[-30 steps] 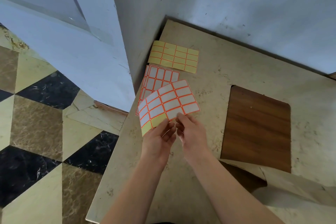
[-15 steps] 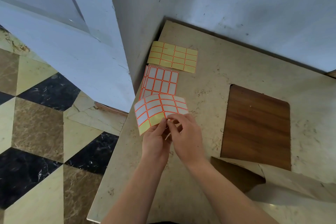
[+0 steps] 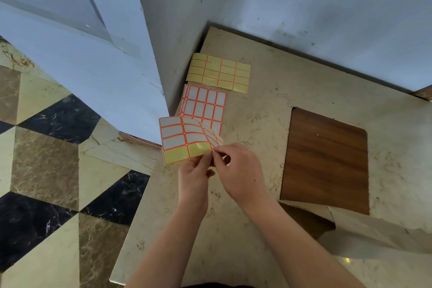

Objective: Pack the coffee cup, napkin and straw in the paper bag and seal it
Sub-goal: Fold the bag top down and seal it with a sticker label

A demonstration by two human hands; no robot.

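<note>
Bag, cup, napkin, straw: none clearly in view rn; a beige paper-like flap at lower right may be the bag, can't tell. Step in hand, as I judge it, is peeling a label to seal the bag w/.

Left hand (image 3: 194, 177) pinches the sheet (image 3: 184, 139) at its lower edge, thumb on top, fingers under. Sheet is held just above the table (image 3: 257, 229) and curls up on its right side. Right hand (image 3: 240, 170) has thumb & forefinger pressed together at the sheet's lower-right corner, prob. on a label edge; whether a label is actually lifted, can't tell, fingers hide it. Two bottom cells show yellow backing, so those labels are gone already.

To do it well:
- Keep left grip firm near the peel point so the sheet doesn't flap.
- Bend backing away from the label, not the label itself; less curl.
- Peel slow, low angle, hold by one corner only so glue stays clean.
- Don't let it fold onto itself.

Spare sheets lie nearby: stack (image 3: 203, 106) just beyond, and an emptied yellow sheet (image 3: 219, 72) nearer the wall (image 3: 304, 7). Wood patch (image 3: 327, 159) sits well to the right.
</note>
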